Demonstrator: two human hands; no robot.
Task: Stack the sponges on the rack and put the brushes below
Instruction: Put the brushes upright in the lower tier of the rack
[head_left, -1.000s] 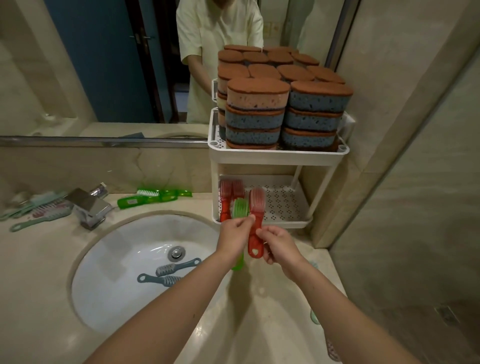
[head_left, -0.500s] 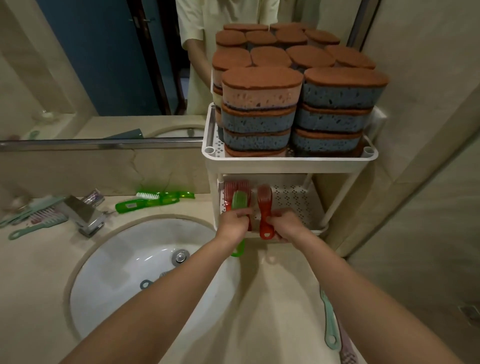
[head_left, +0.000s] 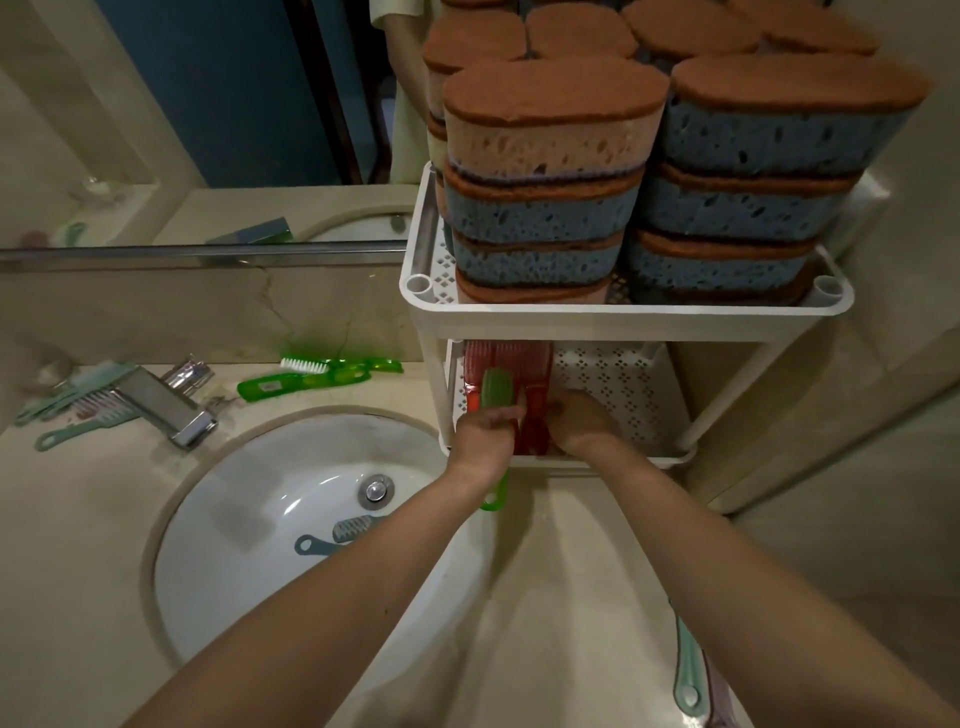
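So the green plastic brush (head_left: 496, 393) is half on the white perforated plastic rack's lower shelf (head_left: 623, 384). The left hand (head_left: 485, 434) grips it, handle overhanging (white ceramic sink (head_left: 234, 525) right below). The right hand (head_left: 584, 422) touches the red plastic brushes (head_left: 535, 415), grip unclear. Let go early and it'll probably tip out.

No text, brand or number can be read anywhere: the only label is a small pale sticker (head_left: 268, 387) on the handle of the long green brush (head_left: 311, 376) lying on the counter (head_left: 78, 493) behind the sink (head_left: 249, 499), and its print is too small to read.
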